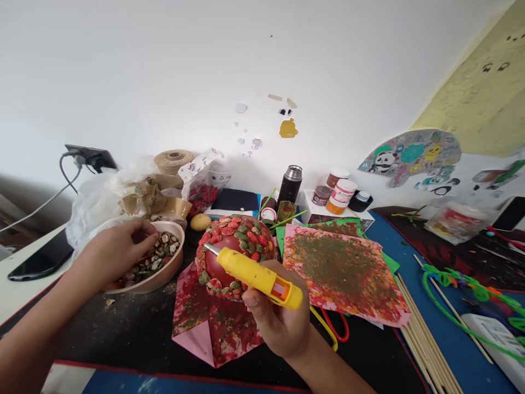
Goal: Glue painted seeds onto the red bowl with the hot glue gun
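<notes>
My right hand point(283, 314) is closed around a yellow hot glue gun point(250, 273), its metal nozzle pointing up and left. Behind the gun is a shiny red ball point(219, 266), partly covered with red and green painted shell-like pieces. The ball stands over a pink paint-smeared sheet point(197, 312). At the left, my left hand point(127, 243) reaches into a pinkish bowl point(174, 261) of small brownish-green shell-like pieces point(162, 254). Its fingers are curled together, and whatever lies between the fingertips is hidden.
Painted sheets point(344, 268) lie right of the ball, with scissors point(338, 328) and wooden sticks point(426, 334) nearby. Behind stand a black thermos point(289, 186), paint jars point(342, 196) and a twine roll point(174, 160). A phone point(41, 254) lies far left.
</notes>
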The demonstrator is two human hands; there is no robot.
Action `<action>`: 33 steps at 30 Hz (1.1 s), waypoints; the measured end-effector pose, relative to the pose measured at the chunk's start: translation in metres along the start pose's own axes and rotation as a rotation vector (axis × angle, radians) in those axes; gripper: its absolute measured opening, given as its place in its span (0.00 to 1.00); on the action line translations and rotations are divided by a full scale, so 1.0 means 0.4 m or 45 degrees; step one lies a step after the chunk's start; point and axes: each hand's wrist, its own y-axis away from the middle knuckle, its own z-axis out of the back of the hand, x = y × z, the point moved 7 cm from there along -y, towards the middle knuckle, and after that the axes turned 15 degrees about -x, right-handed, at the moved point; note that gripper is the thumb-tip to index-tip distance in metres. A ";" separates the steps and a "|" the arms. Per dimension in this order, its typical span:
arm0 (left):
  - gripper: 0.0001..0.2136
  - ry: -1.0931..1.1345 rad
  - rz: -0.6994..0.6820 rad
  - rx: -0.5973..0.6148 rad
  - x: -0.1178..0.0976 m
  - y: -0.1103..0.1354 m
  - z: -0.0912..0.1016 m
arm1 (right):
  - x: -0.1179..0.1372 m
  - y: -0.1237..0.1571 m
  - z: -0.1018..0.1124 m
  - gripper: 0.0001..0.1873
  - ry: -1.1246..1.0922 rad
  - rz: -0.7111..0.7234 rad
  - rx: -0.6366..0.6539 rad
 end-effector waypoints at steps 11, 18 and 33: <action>0.34 0.887 0.371 0.103 -0.093 0.065 0.000 | -0.015 0.006 0.000 0.21 -0.043 -0.055 -0.001; 0.32 1.290 0.394 0.092 -0.225 0.080 -0.020 | -0.046 0.014 0.001 0.21 -0.171 -0.230 -0.044; 0.26 1.557 0.418 -0.080 -0.315 0.071 0.001 | -0.045 0.003 0.006 0.26 -0.242 -0.128 -0.144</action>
